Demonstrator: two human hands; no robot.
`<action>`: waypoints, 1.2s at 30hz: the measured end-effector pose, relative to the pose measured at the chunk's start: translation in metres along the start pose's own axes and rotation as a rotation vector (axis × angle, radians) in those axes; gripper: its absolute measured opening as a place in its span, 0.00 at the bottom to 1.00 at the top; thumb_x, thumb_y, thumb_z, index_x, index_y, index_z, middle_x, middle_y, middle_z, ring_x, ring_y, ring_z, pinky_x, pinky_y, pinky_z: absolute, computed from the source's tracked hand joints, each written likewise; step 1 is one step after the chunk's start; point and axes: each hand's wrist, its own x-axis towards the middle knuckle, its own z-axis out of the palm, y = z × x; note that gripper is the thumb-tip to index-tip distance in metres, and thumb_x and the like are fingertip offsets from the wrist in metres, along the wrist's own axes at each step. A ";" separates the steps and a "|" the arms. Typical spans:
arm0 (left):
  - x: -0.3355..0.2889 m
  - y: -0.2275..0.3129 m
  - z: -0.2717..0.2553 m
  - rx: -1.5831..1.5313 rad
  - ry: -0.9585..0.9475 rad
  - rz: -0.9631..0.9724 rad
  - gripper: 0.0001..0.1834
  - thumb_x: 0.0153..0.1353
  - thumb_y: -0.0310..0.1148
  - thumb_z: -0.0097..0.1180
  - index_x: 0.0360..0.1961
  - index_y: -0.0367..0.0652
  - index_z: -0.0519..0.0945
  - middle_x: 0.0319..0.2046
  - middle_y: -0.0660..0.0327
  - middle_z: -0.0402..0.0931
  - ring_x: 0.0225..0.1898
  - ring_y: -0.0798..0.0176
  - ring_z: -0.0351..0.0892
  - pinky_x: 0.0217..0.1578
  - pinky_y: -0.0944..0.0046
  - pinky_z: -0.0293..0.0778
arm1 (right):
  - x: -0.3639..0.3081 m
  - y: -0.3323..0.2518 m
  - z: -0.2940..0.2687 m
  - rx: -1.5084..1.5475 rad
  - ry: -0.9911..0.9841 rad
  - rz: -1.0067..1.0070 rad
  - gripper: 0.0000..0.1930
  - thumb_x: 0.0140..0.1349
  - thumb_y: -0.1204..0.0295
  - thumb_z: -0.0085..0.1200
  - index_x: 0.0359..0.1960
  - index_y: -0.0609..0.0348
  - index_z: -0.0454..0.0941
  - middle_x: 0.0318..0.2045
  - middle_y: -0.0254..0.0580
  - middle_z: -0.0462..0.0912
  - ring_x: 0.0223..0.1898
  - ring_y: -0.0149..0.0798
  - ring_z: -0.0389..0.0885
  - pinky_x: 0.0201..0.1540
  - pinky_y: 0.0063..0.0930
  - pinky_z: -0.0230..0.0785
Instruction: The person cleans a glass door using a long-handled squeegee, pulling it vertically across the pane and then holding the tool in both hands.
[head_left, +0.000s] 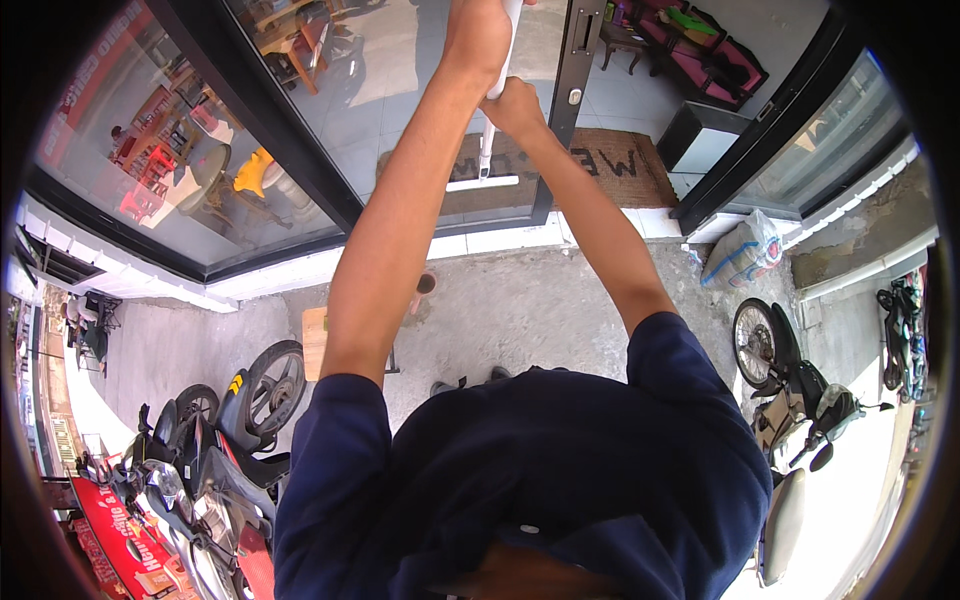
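Observation:
Both my arms reach up and forward to a white-handled squeegee. My left hand [478, 38] is closed round the upper part of its handle, near the top edge of the view. Just below it, my right hand [514, 106] grips the same handle. The squeegee [486, 183] has a thin pole and a wide white head, which lies level across the lower part of a glass door pane [405, 110]. A dark frame [566, 110] surrounds the pane. Through the glass and the doorway shows a brown doormat [620, 165].
Motorbikes stand at the left [215, 450] and right [790, 390]. A small wooden-topped table [315, 340] is beside my left arm, with a dark cup [427, 284] close by. A filled white sack [742, 250] leans by the right door frame. White tiles [500, 238] edge the threshold.

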 end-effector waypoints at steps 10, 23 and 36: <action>-0.088 -0.102 -0.041 0.145 -0.070 -0.226 0.28 0.74 0.47 0.25 0.37 0.38 0.76 0.31 0.60 0.73 0.41 0.64 0.69 0.52 0.61 0.61 | -0.025 0.120 0.094 -0.045 -0.065 0.155 0.17 0.51 0.61 0.63 0.32 0.66 0.83 0.29 0.60 0.84 0.37 0.58 0.84 0.42 0.45 0.76; -0.118 -0.164 -0.069 0.601 -0.305 -0.304 0.10 0.65 0.31 0.54 0.45 0.41 0.74 0.39 0.54 0.80 0.43 0.57 0.78 0.46 0.57 0.72 | -0.047 0.157 0.077 0.064 -0.047 0.039 0.19 0.56 0.63 0.58 0.47 0.57 0.77 0.37 0.51 0.83 0.43 0.52 0.83 0.45 0.41 0.74; -0.125 -0.204 -0.061 0.676 -0.376 -0.430 0.15 0.61 0.35 0.59 0.47 0.43 0.75 0.41 0.50 0.81 0.47 0.47 0.80 0.46 0.52 0.73 | -0.025 0.221 0.130 0.019 -0.141 0.231 0.24 0.55 0.63 0.62 0.53 0.57 0.76 0.39 0.52 0.84 0.46 0.51 0.83 0.49 0.41 0.73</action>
